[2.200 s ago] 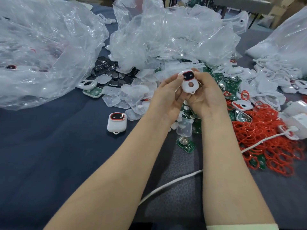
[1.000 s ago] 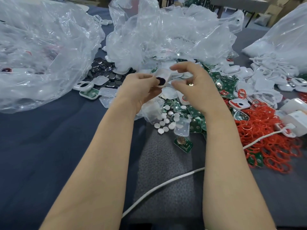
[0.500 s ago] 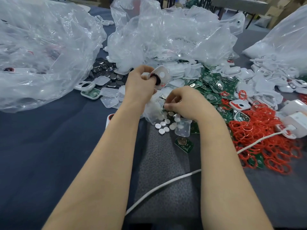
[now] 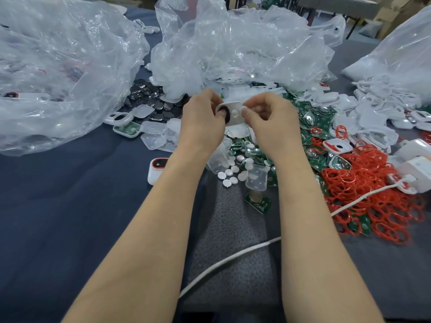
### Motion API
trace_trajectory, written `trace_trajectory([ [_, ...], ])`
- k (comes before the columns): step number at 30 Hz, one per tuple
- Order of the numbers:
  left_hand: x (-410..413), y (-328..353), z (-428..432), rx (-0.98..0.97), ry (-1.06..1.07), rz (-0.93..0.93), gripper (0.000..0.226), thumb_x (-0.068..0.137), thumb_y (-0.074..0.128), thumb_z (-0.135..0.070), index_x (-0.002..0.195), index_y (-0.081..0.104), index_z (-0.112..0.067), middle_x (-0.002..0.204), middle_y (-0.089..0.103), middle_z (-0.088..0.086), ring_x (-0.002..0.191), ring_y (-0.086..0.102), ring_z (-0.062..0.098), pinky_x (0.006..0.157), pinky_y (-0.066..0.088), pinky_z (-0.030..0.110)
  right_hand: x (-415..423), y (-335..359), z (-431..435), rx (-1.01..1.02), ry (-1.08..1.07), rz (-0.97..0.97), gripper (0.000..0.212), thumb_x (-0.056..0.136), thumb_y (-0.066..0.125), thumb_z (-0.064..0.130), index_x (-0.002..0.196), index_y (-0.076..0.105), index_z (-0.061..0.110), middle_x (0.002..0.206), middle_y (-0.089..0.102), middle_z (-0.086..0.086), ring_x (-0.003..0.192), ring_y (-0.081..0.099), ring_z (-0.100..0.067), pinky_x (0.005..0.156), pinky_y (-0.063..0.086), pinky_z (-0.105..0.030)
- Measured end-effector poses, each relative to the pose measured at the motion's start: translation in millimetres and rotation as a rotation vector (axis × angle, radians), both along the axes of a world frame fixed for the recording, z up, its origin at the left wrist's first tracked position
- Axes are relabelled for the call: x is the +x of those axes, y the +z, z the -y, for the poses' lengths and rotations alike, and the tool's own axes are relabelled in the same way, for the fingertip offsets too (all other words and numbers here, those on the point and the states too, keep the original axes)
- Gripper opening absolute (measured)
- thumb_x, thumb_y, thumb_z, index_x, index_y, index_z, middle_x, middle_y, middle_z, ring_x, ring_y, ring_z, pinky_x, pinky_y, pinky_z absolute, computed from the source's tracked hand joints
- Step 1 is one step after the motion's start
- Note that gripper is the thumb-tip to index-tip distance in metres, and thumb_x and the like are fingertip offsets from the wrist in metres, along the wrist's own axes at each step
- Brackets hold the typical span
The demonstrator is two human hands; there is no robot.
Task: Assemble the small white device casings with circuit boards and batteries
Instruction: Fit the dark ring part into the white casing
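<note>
Both hands are up over the parts heap, holding one white casing half point(image 4: 234, 113) between them, above the worktop point(image 4: 58, 206) and not touching it.
- Left hand point(image 4: 202, 122): fingers curled round the casing half's left end, thumb by a black round piece point(image 4: 225, 113) that sits on that end.
- Right hand point(image 4: 271, 120): fingers curled, thumb and forefinger pinching the right edge. Can't tell if a small white part is also in that pinch.
- The casing half's flat face points at the camera, with a round mark near its middle.

Around it:
- One closed device point(image 4: 156, 169), white with a red-rimmed window, lies on the worktop just beside the left forearm and is partly hidden by it.
- White discs point(image 4: 229, 176) are loose below the hands, beside a clear cover point(image 4: 256, 180).
- A single green circuit board point(image 4: 258, 202) lies near the discs; more boards point(image 4: 313, 117) are heaped right of the hands.
- Red rings point(image 4: 373, 206) are piled far right, with a white cable point(image 4: 233, 255) running across the worktop to them.
- Dark round cells point(image 4: 149, 94) lie at the left bag's edge — likely batteries, too small to confirm.
- Clear plastic bags sit left point(image 4: 58, 66), centre point(image 4: 233, 43) and right point(image 4: 396, 50).
</note>
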State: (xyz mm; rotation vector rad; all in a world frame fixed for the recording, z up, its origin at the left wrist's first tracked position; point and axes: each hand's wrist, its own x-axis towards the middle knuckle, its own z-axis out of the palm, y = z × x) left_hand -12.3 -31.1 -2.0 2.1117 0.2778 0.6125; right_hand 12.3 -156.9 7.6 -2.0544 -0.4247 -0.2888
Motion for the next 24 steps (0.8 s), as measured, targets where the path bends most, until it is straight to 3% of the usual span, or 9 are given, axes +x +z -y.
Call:
trace_trajectory([
  [3,-1.4,0.7,0.6,-0.007,-0.012,-0.004,0.009,0.091,0.060,-0.011,0.100,0.061,-0.013,0.081,0.056,-0.004,0.077,0.056,0.015,0.056,0.034,0.016,0.8,-2.6,-1.4,0.012,-0.016,0.012,0.008,0.087,0.065,0.011,0.085,0.064,0.018,0.072,0.058,0.011,0.073,0.056,-0.010,0.074,0.050,-0.026],
  [6,-1.8,2.4,0.4,-0.011,-0.009,0.004,0.006,0.091,0.060,-0.011,0.097,0.061,-0.013,0.085,0.057,-0.002,0.078,0.056,0.016,0.059,0.032,0.016,1.7,-5.3,-2.9,0.042,-0.022,-0.012,0.009,0.086,0.067,0.013,0.083,0.065,0.021,0.071,0.057,0.012,0.065,0.050,-0.006,0.066,0.043,-0.021],
  [11,-1.8,2.6,-0.4,-0.026,-0.009,-0.013,0.006,0.092,0.060,-0.014,0.098,0.061,-0.014,0.087,0.056,-0.003,0.080,0.055,0.015,0.056,0.034,0.014,2.4,-7.3,-3.8,0.018,-0.036,-0.005,0.009,0.087,0.066,0.017,0.083,0.064,0.025,0.090,0.063,-0.004,0.070,0.051,-0.011,0.073,0.045,-0.026],
  [15,-2.3,2.3,-1.3,-0.061,-0.010,-0.044,0.004,0.091,0.059,-0.014,0.096,0.060,-0.014,0.088,0.058,-0.001,0.085,0.059,0.018,0.069,0.042,0.018,0.1,-4.6,-1.8,0.184,-0.036,-0.062,0.018,0.088,0.063,0.014,0.078,0.059,0.029,0.068,0.056,0.005,0.061,0.049,-0.009,0.060,0.041,-0.024],
  [18,-3.1,2.6,-1.0,-0.131,-0.021,-0.066,0.005,0.091,0.060,-0.013,0.093,0.057,-0.016,0.090,0.060,0.003,0.090,0.065,0.025,0.085,0.053,0.037,-0.3,-3.4,-0.2,0.390,0.014,-0.207,0.015,0.091,0.060,0.010,0.083,0.060,0.022,0.066,0.065,0.004,0.054,0.057,-0.004,0.051,0.043,-0.016],
  [21,-3.4,2.8,-1.3,-0.167,-0.026,-0.067,0.007,0.090,0.060,-0.011,0.090,0.056,-0.017,0.089,0.060,0.004,0.090,0.066,0.027,0.086,0.054,0.041,1.6,-2.7,0.3,0.615,0.086,-0.368,0.008,0.092,0.060,0.005,0.086,0.062,0.011,0.068,0.069,0.000,0.059,0.063,-0.006,0.057,0.049,-0.016],
  [24,-3.5,2.3,-1.3,-0.172,-0.030,-0.062,0.008,0.090,0.061,-0.012,0.089,0.055,-0.017,0.088,0.060,0.003,0.090,0.066,0.026,0.086,0.054,0.042,3.0,-3.2,0.4,0.675,0.098,-0.412,0.008,0.091,0.060,0.002,0.085,0.062,0.009,0.069,0.069,-0.001,0.062,0.065,-0.006,0.060,0.051,-0.016],
])
